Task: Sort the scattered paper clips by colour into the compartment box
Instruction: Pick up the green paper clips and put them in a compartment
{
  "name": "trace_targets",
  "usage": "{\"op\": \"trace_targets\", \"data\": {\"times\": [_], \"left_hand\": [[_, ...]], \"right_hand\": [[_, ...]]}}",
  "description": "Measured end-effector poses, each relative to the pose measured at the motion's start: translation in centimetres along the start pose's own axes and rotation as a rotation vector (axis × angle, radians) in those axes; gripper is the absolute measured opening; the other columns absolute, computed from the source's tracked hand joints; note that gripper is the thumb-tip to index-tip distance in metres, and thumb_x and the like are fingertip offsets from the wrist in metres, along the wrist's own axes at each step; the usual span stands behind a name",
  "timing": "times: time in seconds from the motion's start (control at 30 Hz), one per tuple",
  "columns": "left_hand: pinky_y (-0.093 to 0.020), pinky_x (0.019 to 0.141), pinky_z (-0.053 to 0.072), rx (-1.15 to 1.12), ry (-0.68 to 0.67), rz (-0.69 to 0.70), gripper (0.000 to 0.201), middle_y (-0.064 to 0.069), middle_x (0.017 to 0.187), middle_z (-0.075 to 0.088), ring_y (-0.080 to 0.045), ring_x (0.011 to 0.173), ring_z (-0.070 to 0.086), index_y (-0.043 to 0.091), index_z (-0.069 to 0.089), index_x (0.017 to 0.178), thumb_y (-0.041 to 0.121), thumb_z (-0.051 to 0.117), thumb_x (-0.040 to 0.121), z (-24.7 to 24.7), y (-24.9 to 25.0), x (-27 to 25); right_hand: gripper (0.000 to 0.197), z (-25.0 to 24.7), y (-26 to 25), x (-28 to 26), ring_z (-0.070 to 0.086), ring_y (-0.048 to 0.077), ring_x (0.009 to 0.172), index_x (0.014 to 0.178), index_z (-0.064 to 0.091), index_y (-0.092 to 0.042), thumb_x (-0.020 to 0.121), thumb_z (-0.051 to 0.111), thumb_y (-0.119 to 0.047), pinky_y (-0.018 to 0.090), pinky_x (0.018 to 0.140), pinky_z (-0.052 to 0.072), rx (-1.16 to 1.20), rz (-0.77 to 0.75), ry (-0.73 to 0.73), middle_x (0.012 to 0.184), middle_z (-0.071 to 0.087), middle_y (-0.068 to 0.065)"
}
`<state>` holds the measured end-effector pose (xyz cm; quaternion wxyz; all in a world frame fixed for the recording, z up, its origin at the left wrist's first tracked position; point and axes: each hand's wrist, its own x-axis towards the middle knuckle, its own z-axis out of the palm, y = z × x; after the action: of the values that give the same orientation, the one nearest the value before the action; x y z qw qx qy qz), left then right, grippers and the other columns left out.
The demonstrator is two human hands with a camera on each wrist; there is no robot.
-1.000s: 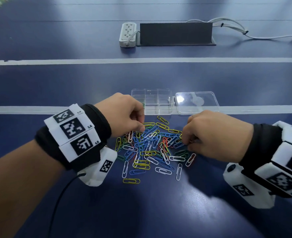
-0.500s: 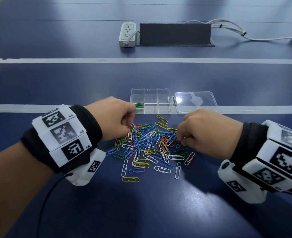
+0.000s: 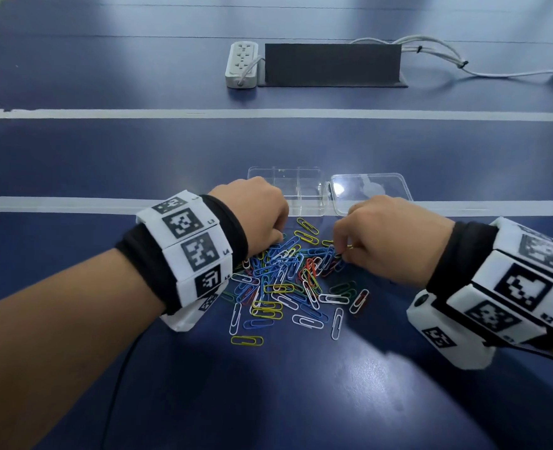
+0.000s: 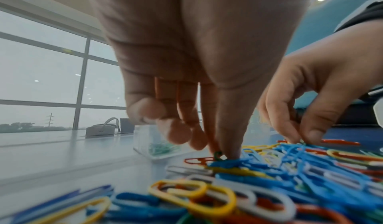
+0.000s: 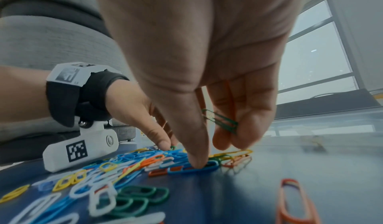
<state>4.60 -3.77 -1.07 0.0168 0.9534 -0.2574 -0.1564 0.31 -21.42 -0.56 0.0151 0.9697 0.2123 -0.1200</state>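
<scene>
A heap of paper clips (image 3: 288,280) in blue, white, yellow, red and green lies on the blue table. Behind it stands the clear compartment box (image 3: 304,177) with its lid (image 3: 371,190) folded open to the right. Green clips (image 4: 163,148) sit in its near-left compartment. My left hand (image 3: 278,237) is at the heap's far left; its thumb and forefinger pinch a green clip (image 4: 218,155). My right hand (image 3: 341,251) is at the heap's far right. Its curled fingers hold green clips (image 5: 221,121) while the thumb presses a blue clip (image 5: 194,167).
A white power strip (image 3: 242,64) and a dark grey block (image 3: 332,64) stand far back, with white cables (image 3: 447,60) running right. Two white stripes cross the table. A lone yellow clip (image 3: 247,340) lies nearest me, and a black wire (image 3: 122,368) trails from my left wrist.
My left hand drew back left beside the box's green compartment, then swung right and down onto the heap's far side. The right hand stayed at the heap's right edge.
</scene>
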Motion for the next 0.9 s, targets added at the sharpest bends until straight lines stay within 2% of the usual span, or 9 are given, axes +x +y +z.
{"op": "trace_targets", "data": {"times": [0.1,0.23,0.33,0.43,0.53,0.6,0.7,0.83,0.9], "left_hand": [[-0.040,0.083,0.052,-0.011,-0.009,0.005,0.016,0.004,0.082,0.052,-0.025,0.092,0.059,0.028,0.051,0.067,0.028,0.055,0.082,0.0,0.0,-0.2],[-0.028,0.073,0.048,-0.111,0.073,0.027,0.008,0.011,0.062,0.051,-0.016,0.069,0.053,0.024,0.056,0.068,0.023,0.056,0.075,-0.5,-0.2,-0.7],[-0.022,0.070,0.045,-0.224,0.118,0.045,0.007,0.010,0.062,0.056,-0.002,0.059,0.050,0.022,0.060,0.077,0.017,0.059,0.073,-1.0,-0.6,-1.3],[-0.015,0.064,0.042,-0.293,0.098,0.070,0.021,0.008,0.065,0.062,0.000,0.057,0.053,0.028,0.063,0.090,0.014,0.056,0.076,-1.0,-0.8,-2.3],[-0.003,0.053,0.036,-0.323,0.059,0.079,0.021,0.016,0.053,0.057,0.003,0.054,0.052,0.031,0.063,0.078,0.013,0.053,0.076,-0.8,-0.8,-3.3],[-0.004,0.052,0.035,-0.309,0.027,0.086,0.017,0.014,0.052,0.054,0.006,0.057,0.050,0.029,0.058,0.073,0.013,0.053,0.075,-0.4,-0.7,-3.8],[-0.007,0.050,0.033,-0.268,-0.022,0.119,0.011,0.010,0.054,0.048,0.001,0.056,0.048,0.027,0.051,0.072,0.017,0.053,0.074,0.1,-0.1,-4.1],[-0.012,0.055,0.032,-0.198,-0.031,0.197,0.013,0.008,0.062,0.053,-0.008,0.059,0.046,0.027,0.047,0.073,0.029,0.056,0.082,0.5,0.6,-3.7],[-0.024,0.068,0.039,-0.146,-0.041,0.225,0.012,0.007,0.073,0.056,-0.012,0.068,0.044,0.027,0.049,0.076,0.031,0.055,0.085,0.8,0.9,-3.2]], "right_hand": [[0.021,-0.3,0.1,-0.1,0.059,0.022,0.100,0.103,0.067,-0.026,0.088,0.052,-0.023,0.023,0.072,0.035,0.045,0.004,0.010,0.102,0.068,0.000],[0.024,-0.4,-0.1,-0.1,0.058,0.022,0.104,0.107,0.067,-0.028,0.089,0.052,-0.024,0.023,0.071,0.033,0.023,-0.012,-0.032,0.106,0.066,0.000],[0.025,-0.4,0.0,0.1,0.060,0.026,0.100,0.102,0.070,-0.027,0.088,0.050,-0.021,0.026,0.071,0.041,0.021,-0.007,-0.039,0.103,0.067,0.004],[0.025,-0.6,0.0,-0.1,0.060,0.027,0.095,0.095,0.070,-0.019,0.087,0.046,-0.018,0.029,0.074,0.044,0.021,-0.007,-0.015,0.097,0.067,0.006],[0.020,-1.1,-0.2,-0.7,0.060,0.024,0.085,0.087,0.068,-0.015,0.083,0.049,-0.019,0.029,0.075,0.044,0.084,0.001,0.055,0.088,0.070,0.003],[0.016,-1.3,-0.4,-1.1,0.059,0.022,0.076,0.086,0.066,-0.018,0.080,0.051,-0.020,0.026,0.071,0.042,0.126,0.006,0.067,0.078,0.069,-0.002],[0.026,-1.1,-1.0,-1.8,0.048,0.021,0.070,0.101,0.060,-0.025,0.080,0.048,-0.015,0.027,0.071,0.043,0.187,-0.042,-0.017,0.069,0.059,-0.005],[0.026,-0.8,-1.1,-2.2,0.058,0.020,0.091,0.100,0.064,-0.027,0.086,0.044,-0.019,0.030,0.081,0.046,0.084,-0.117,-0.121,0.095,0.066,-0.002],[0.024,-0.7,-1.2,-2.2,0.058,0.021,0.096,0.101,0.064,-0.028,0.088,0.044,-0.025,0.033,0.083,0.048,0.027,-0.131,-0.151,0.102,0.063,-0.002]]}}
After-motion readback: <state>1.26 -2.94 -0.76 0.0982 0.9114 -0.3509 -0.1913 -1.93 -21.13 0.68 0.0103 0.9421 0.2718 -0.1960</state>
